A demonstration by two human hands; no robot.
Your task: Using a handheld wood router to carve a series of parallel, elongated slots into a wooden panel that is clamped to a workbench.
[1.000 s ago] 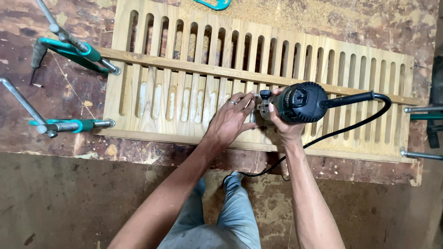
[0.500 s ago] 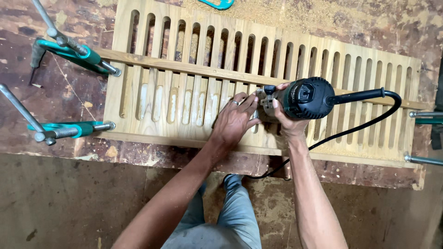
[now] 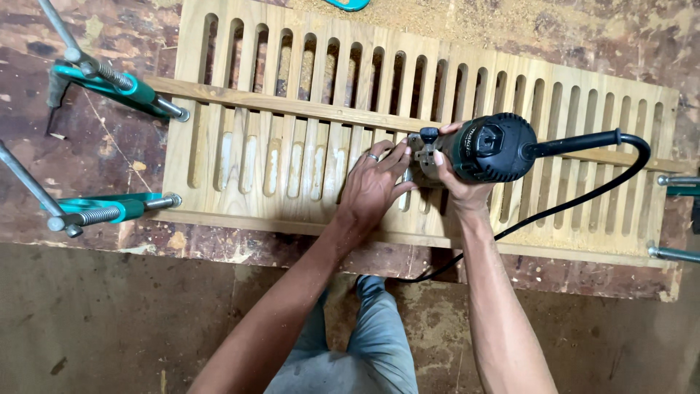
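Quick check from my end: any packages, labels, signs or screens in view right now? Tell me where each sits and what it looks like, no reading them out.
Label: a small pale printed patch on top of the dark green-black power tool held in the right hand, over the slatted wooden panel; too small to make out.
Packages, signs, screens: none in view.
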